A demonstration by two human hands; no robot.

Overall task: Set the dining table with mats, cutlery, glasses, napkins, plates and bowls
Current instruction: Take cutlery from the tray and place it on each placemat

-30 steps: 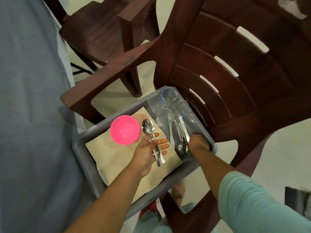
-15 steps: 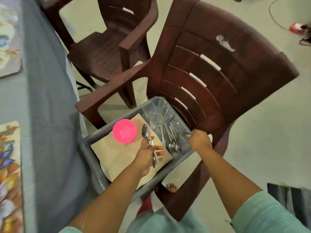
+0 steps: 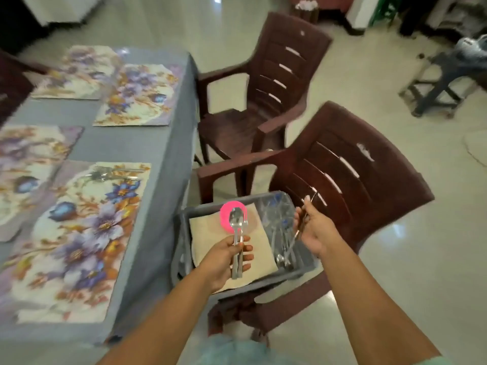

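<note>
A grey tub [image 3: 184, 233] rests on the seat of a brown plastic chair [image 3: 355, 180]. Inside lie beige napkins [image 3: 208, 233], a pink bowl [image 3: 225, 214], clear glasses [image 3: 274, 206] and loose cutlery [image 3: 283, 256]. My left hand [image 3: 226, 256] grips two or three spoons [image 3: 237, 225] above the napkins. Raised over the tub's right side, my right hand [image 3: 313, 227] pinches a thin piece of cutlery [image 3: 307, 204]. Floral mats [image 3: 79, 233] cover the grey-clothed table [image 3: 163, 143] at left. Forks [image 3: 110, 173] lie on the nearest mat's far edge.
A second brown chair [image 3: 258, 101] stands at the table behind the first. A dark metal stand [image 3: 442, 75] is at the far right on the tiled floor. A third chair's edge [image 3: 13, 83] shows at far left.
My view has lifted and widened to take in the table. The right hand has risen out of the tub with a piece of cutlery. The left hand still holds its spoons.
</note>
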